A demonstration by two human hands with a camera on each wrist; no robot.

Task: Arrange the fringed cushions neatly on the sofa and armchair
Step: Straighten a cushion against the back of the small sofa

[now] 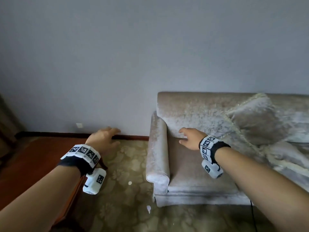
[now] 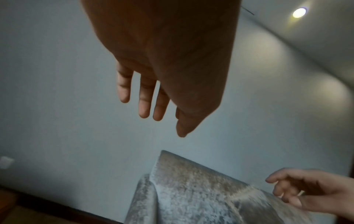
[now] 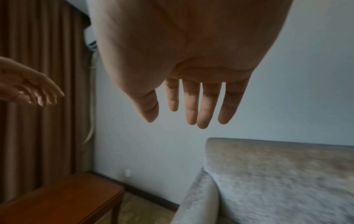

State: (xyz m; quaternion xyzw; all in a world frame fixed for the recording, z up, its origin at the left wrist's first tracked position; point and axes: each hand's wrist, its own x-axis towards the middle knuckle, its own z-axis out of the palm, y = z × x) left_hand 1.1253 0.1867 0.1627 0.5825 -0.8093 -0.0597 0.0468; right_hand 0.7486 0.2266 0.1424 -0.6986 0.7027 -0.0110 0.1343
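Observation:
A beige velvet sofa (image 1: 192, 114) stands against the wall at the right of the head view. A fringed cushion (image 1: 255, 118) leans against its backrest, and a second one (image 1: 287, 158) lies flat in front of it. My right hand (image 1: 189, 139) hovers above the bare left end of the seat, fingers (image 3: 191, 109) straight and holding nothing. My left hand (image 1: 105, 139) hangs over the carpet left of the sofa arm (image 1: 157, 148), fingers (image 2: 143, 100) relaxed and empty. No armchair is in view.
A reddish wooden table (image 1: 33, 164) stands at the left, also seen in the right wrist view (image 3: 63, 200). Patterned carpet (image 1: 127, 181) lies between it and the sofa, with small white scraps on it. Brown curtains (image 3: 38, 75) hang at the far left.

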